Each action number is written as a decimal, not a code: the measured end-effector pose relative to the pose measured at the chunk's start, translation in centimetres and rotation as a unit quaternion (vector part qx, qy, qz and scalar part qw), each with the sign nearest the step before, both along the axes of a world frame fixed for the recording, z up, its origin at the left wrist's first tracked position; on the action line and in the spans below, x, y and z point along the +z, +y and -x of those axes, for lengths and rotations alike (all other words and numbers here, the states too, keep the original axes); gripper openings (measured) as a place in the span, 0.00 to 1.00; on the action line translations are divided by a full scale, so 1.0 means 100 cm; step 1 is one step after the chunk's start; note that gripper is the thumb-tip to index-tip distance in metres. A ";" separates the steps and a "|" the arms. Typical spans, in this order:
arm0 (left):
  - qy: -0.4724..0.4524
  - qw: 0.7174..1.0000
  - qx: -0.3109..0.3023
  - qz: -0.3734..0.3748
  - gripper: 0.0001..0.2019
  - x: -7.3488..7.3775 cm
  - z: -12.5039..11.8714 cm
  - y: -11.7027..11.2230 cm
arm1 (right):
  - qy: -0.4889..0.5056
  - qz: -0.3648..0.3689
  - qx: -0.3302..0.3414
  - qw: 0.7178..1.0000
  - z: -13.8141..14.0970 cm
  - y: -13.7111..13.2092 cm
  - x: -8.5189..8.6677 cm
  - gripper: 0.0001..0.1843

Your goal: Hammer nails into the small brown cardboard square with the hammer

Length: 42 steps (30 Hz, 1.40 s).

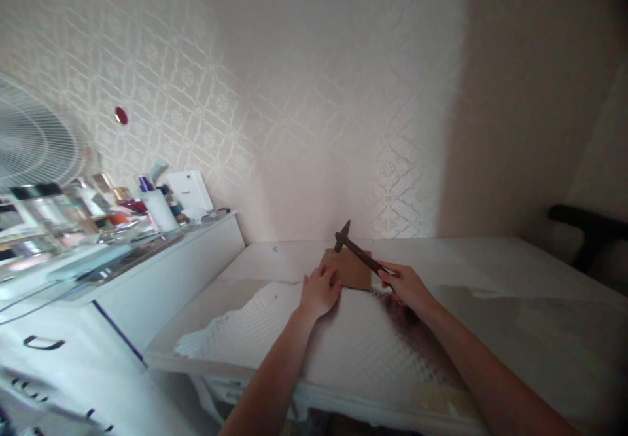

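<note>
Gripping the brown handle of a hammer (pixel 360 251), the right hand (pixel 402 284) has its fingers wrapped closed around the shaft, with the metal head pointing away from the person, over the far left part of a brown board (pixel 356 271). Whether the head touches the board cannot be told from this angle; a small pale spot shows on the board just below it, too small to make out. The left hand (pixel 321 290) rests palm down at the near left corner of the board, its fingers loosely spread and slightly bent, with nothing gripped in them. The board lies on a white bench (pixel 456 259), near the patterned wall (pixel 314 95), and its near edge meets a white textured sheet (pixel 235 328) that spreads beneath both forearms toward the front of the bench. A white cabinet (pixel 171 269) with dark handles stands at left, its top crowded with bottles, among them a white one (pixel 159 210), beside an upright white box (pixel 191 190). Behind them is a round fan (pixel 34 135), and a red oval piece (pixel 121 116) sits on the wall. A dark object (pixel 589 220) juts in at far right, blurred.
</note>
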<state>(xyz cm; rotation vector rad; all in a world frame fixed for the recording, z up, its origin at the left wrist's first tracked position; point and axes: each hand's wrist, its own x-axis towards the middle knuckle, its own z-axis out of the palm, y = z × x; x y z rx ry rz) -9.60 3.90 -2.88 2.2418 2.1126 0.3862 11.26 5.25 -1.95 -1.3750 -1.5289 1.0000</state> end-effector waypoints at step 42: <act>-0.038 0.999 -0.002 0.009 0.21 0.004 0.001 0.000 | 0.058 0.059 0.006 0.997 0.000 -0.001 0.001 0.21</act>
